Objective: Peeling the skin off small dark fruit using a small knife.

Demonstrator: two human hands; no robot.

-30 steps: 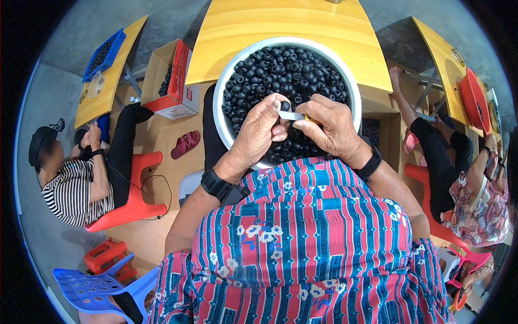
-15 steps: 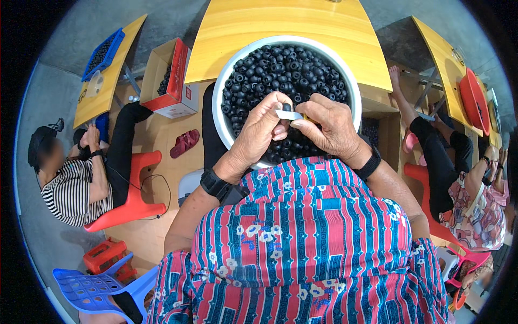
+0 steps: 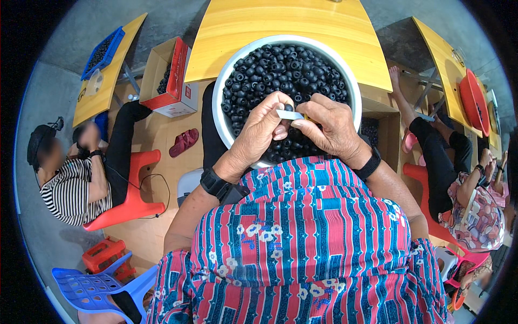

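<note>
Hardly anything of mine has shifted since the earlier frame: mid-frame, my left hand (image 3: 258, 128) pinches a round black olive-like fruit (image 3: 289, 107) above the pale basin (image 3: 218, 102); my right hand (image 3: 328, 127) grips a short knife (image 3: 290, 115) across it, contact unclear. I'd judge this a cutting step, calling for a steady pinch and fingertips clear.

Open room lies across most of the far tabletop (image 3: 286, 20) and above the black fruits (image 3: 280, 62) in the far half of the bowl (image 3: 217, 102), whose raised rim stands in the way all round; nearer, the left hand (image 3: 263, 121), right hand (image 3: 329, 127) and the knife (image 3: 290, 114) between them block the middle, and the shirt (image 3: 302, 216) closes off the near side
</note>
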